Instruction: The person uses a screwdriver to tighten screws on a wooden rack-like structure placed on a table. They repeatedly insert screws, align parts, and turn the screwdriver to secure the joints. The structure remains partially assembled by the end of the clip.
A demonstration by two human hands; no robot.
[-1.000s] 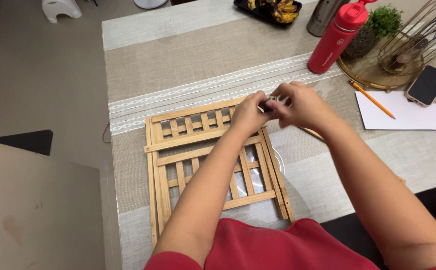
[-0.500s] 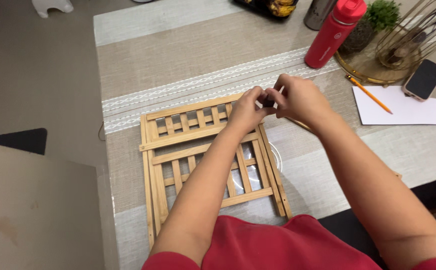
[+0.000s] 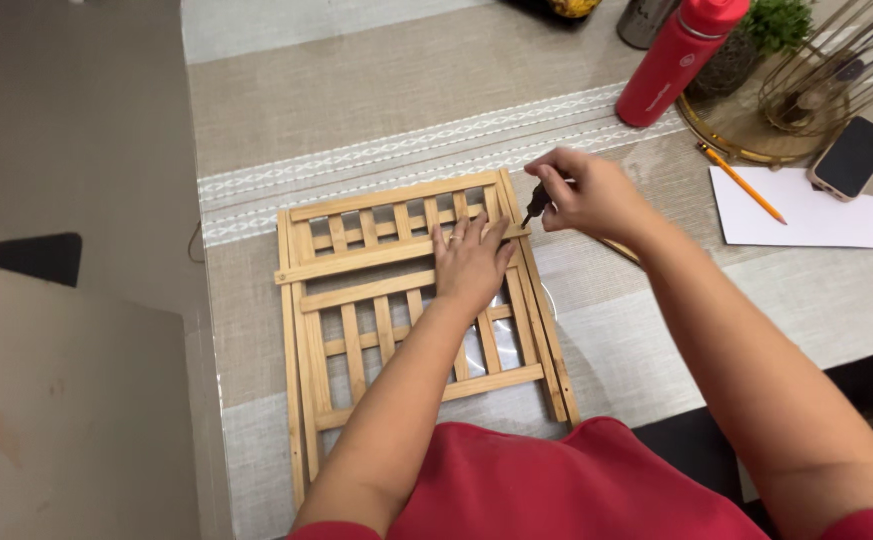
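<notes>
Lying flat on the table runner (image 3: 356, 90), the wooden slatted rack (image 3: 396, 300) runs its long axis toward the person. Left hand (image 3: 471, 262) rests open on it — right hand (image 3: 586, 192) pinches a small dark tool (image 3: 533, 207), tip down at the rack's far right corner.

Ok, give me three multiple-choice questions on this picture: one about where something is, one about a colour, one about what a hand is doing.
1. Where is the pencil?
A. partly on the white paper
B. on the wooden rack
C. on the floor

2. What colour is the bottle?
A. blue
B. red
C. green

3. What is the left hand doing?
A. lying flat on the rack
B. lifting the phone
C. gripping the bottle

Answers: 1 A, its tip lies over the sheet's edge. 2 B, it is red all over. 3 A, the palm is spread on the slats while the right hand pinches a small dark tool.
</notes>
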